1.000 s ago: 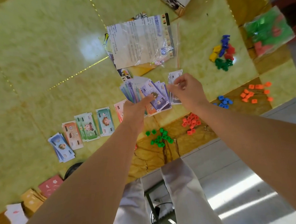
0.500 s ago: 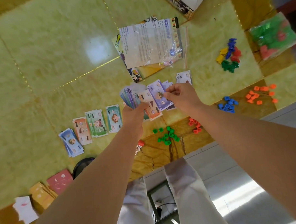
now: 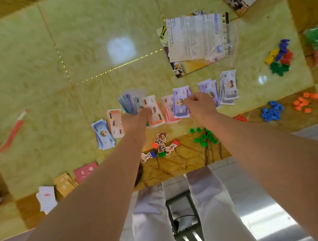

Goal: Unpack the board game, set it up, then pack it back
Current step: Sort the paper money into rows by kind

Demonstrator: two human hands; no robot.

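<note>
A glossy yellow-green table (image 3: pixel 44 66) with gold seams (image 3: pixel 116 67) and a brown veined near border (image 3: pixel 185 163) bears a blurred red-and-white stick (image 3: pixel 11 133) at far left, and below its edge show a pale tiled floor (image 3: pixel 262 212), a dark stool frame (image 3: pixel 177 200) and a black cable (image 3: pixel 184 216).

Left hand (image 3: pixel 135 119), centre frame, is gripping fanned banknotes (image 3: pixel 129 104); right hand (image 3: pixel 199 104), beside it, is pinching a purple banknote (image 3: pixel 180 103); both arms are reaching up-frame.

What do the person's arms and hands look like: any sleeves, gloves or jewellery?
The left arm and right arm are bare to the frame edge, no sleeves in view. The left hand and right hand wear no gloves, and no watch or bracelet shows at either wrist. Rings are too small to tell. White trousers show below.
</note>
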